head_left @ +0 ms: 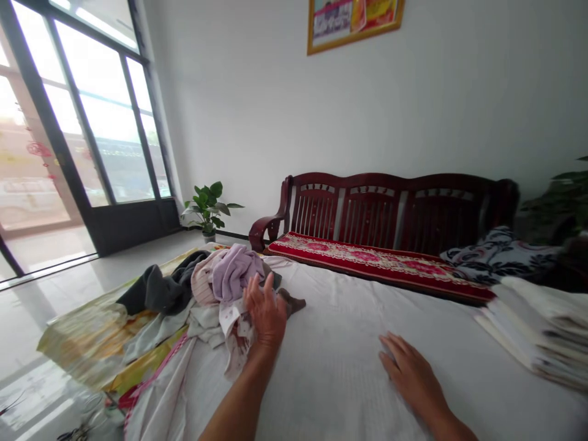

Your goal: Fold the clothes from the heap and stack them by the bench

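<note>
My left hand (pixel 265 311) reaches into a heap of loose clothes (pixel 215 288) on the white-covered surface (pixel 349 343). Its fingers point up against a lilac garment (pixel 234 269), and whether they grip cloth I cannot tell. A dark grey garment (pixel 160 289) and a pale printed one (pixel 234 334) lie in the same heap. My right hand (pixel 408 367) rests flat on the white cover, fingers stretched out, holding nothing.
A stack of folded pale cloth (pixel 537 331) sits at the right edge. Behind stands a dark wooden bench (pixel 381 211) with a red cushion (pixel 376 260) and a flowered fabric (pixel 496 254). A potted plant (pixel 209 208) stands by glass doors (pixel 92 135). A yellow sheet (pixel 92 337) hangs at left.
</note>
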`<control>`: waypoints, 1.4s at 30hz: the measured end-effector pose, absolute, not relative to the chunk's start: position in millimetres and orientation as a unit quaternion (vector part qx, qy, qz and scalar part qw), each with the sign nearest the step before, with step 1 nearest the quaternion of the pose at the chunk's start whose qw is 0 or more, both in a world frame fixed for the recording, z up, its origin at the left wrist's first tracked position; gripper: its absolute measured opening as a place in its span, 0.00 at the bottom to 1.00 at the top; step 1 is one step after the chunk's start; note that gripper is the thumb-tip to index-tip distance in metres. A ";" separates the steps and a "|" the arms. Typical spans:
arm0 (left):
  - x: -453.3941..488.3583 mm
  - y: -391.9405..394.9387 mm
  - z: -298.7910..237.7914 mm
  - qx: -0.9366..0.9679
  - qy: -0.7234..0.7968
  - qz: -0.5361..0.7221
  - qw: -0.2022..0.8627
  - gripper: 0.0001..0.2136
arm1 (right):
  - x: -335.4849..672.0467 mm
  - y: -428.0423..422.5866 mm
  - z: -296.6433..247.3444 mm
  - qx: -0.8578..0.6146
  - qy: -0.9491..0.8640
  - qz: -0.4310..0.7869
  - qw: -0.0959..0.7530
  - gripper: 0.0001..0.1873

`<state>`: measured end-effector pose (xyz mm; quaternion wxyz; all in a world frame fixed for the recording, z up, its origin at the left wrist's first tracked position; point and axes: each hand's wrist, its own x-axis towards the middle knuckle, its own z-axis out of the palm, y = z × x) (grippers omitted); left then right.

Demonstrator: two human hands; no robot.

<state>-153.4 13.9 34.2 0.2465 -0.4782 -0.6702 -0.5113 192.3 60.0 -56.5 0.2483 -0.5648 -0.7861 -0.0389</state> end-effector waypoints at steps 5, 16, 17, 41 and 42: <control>-200.2 13.6 52.5 -0.324 -0.750 -0.517 0.257 0.28 | 192.8 62.0 -59.1 -0.558 -0.787 -0.040 0.258 0.28; -237.7 8.0 54.9 -0.293 -0.777 -0.526 0.181 0.19 | 194.9 66.9 -58.3 -0.555 -0.790 -0.030 0.260 0.30; -230.5 9.5 56.7 -0.328 -0.752 -0.542 0.181 0.18 | 194.7 67.5 -58.8 -0.556 -0.788 -0.029 0.262 0.29; -96.6 8.5 -5.6 -0.691 -0.598 -0.393 0.103 0.25 | 178.0 34.0 -13.4 -0.514 -0.729 0.302 0.336 0.32; -98.0 10.2 -8.4 -0.681 -0.616 -0.381 0.111 0.27 | 174.9 32.8 -12.3 -0.512 -0.737 0.295 0.327 0.31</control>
